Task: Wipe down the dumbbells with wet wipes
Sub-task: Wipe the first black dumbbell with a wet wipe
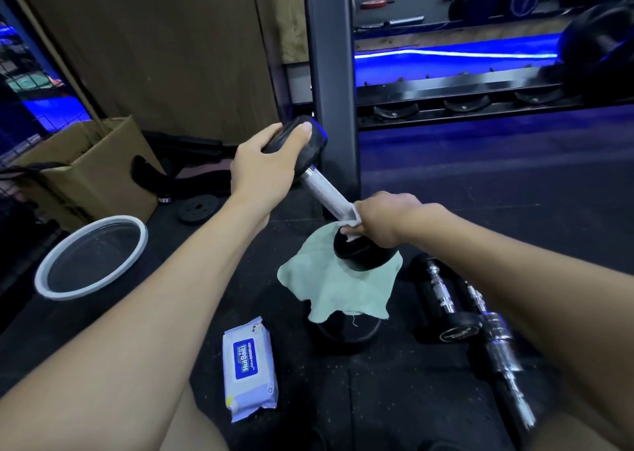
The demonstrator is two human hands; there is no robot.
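A black dumbbell with a knurled silver handle (320,184) stands tilted, its lower head (360,255) resting on a pale green cloth (346,292). My left hand (264,162) grips the upper head (308,141) from above. My right hand (384,219) holds a white wet wipe (353,219) wrapped around the lower end of the handle. The green cloth drapes over another black weight (346,330) on the floor. A white pack of wet wipes (248,370) with a blue label lies on the floor in front of me.
A round white-rimmed basin (92,256) sits at the left, a cardboard box (85,172) behind it. Two chrome-handled dumbbells (480,320) lie at the right under my right forearm. A dark rack post (331,73) stands just behind the held dumbbell. A small weight plate (198,207) lies on the floor.
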